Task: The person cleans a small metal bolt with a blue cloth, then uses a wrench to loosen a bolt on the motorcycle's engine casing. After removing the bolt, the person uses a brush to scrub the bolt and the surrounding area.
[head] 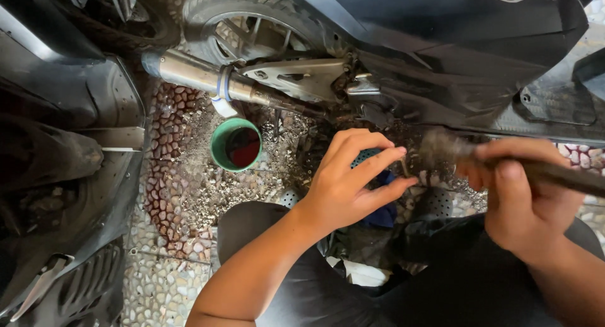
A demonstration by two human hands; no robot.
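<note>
My right hand point(523, 194) grips the dark handle of a brush point(554, 172), whose blurred bristle head point(435, 151) points left. With thumb and fingers, my left hand point(343, 182) pinches a small dirty part point(408, 166) right at the bristles. Both hands are low beside a dark scooter point(441, 43), just under its engine area. A green cup point(236, 145) holding dark reddish liquid stands on the pebbled ground to the left of my left hand. A blue cloth point(381, 216) shows under my left hand.
The scooter's rear wheel point(252, 18) and silver exhaust pipe point(201, 75) lie across the top. Another dark scooter body point(57, 175) fills the left side. Pebble paving point(176, 201) with grit lies between them. My dark-trousered knees point(302, 270) are at the bottom.
</note>
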